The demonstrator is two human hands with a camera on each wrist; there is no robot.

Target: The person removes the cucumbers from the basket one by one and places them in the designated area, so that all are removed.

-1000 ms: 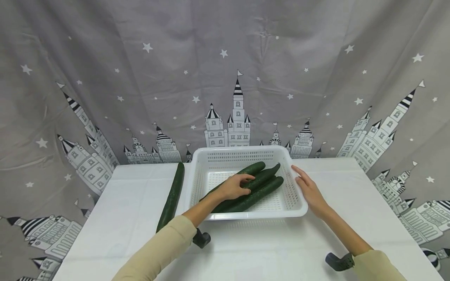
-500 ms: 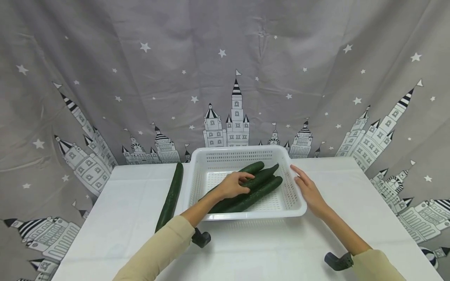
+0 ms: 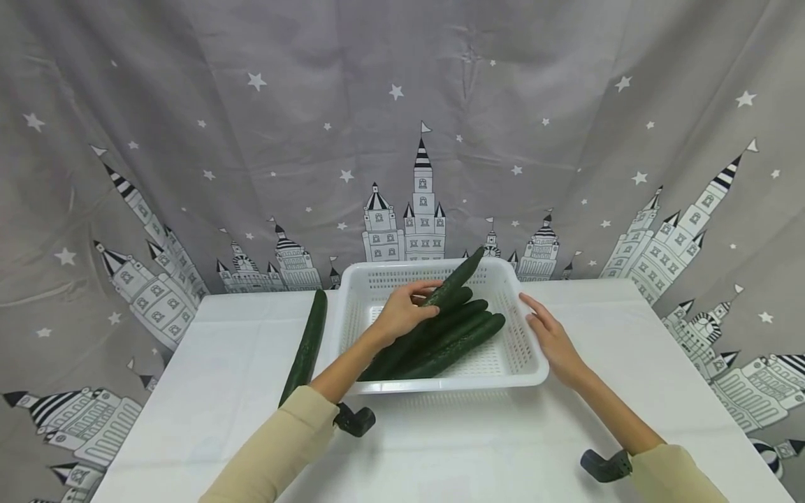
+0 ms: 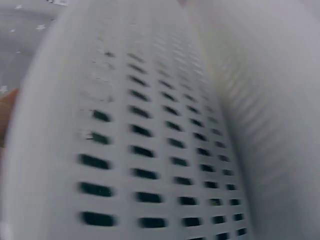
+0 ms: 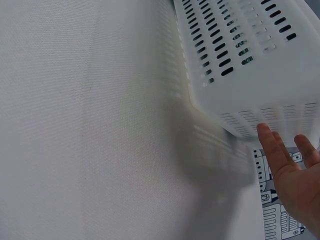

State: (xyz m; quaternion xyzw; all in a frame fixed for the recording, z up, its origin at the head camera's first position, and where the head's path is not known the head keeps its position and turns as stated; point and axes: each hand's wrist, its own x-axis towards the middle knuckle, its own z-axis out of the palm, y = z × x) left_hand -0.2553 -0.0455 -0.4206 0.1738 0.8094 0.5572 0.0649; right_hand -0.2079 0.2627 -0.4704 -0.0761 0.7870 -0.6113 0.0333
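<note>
My left hand (image 3: 402,312) grips a dark green cucumber (image 3: 464,274) inside a white plastic basket (image 3: 440,385). Its far tip rises above the basket's back rim, while the near end stays low among the other cucumbers (image 3: 468,341), which lie slanted side by side. At the basket's right wall rests my right hand (image 3: 556,347), fingers extended. The right wrist view shows the right hand (image 5: 297,187) with its fingertips at the slotted wall (image 5: 240,90). Only the basket's perforated side (image 4: 165,125) fills most of the left wrist view; the held cucumber is hidden there.
Another cucumber (image 3: 307,346) lies on the white-covered table (image 3: 207,391), left of the basket and beside the left forearm. A grey curtain (image 3: 302,154) printed with castles and stars hangs behind the table's back edge.
The left hand has moved slightly up and left, raising the far end of the cucumber it grips off the others. The right hand and the basket have stayed put.
</note>
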